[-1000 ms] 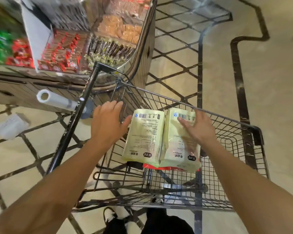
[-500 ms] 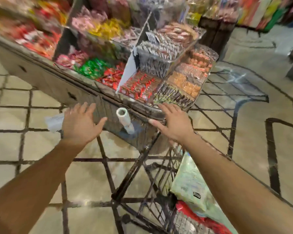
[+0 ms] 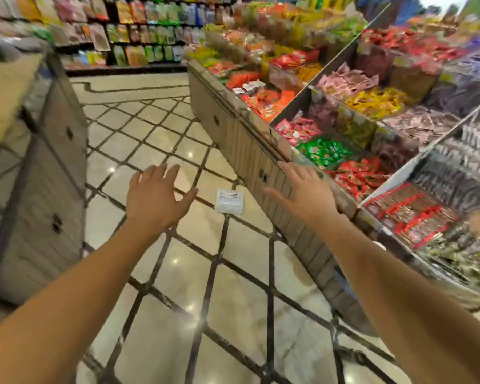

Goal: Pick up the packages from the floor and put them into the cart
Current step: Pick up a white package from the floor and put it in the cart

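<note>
Head view, supermarket aisle. Both arms are extended forward over a glossy beige tiled floor (image 3: 233, 300), which is crossed by dark diagonal strips forming a diamond lattice and is marked by small ceiling-light reflections. The left hand (image 3: 154, 199) is held palm down with fingers spread and relaxed; nothing is held. The right hand (image 3: 306, 194) is likewise spread, straight-fingered and empty.

One package (image 3: 230, 200) is seen lying flat on the floor between the two hands, beyond them and just beside the base of the display. It is a thin, roughly square, white to translucent pouch with lines of dark print near its far edge; its sides are set slightly askew to the lattice, and no clear long axis can be made out.

A long display counter (image 3: 250, 145) with pale, vertically ribbed panels is shown on the right; its slanted, metal-edged bins are filled with small crinkled wrappers in red, green, yellow, pink and dark tones. A second panelled unit (image 3: 50, 167) is seen on the left, motion-blurred.
</note>
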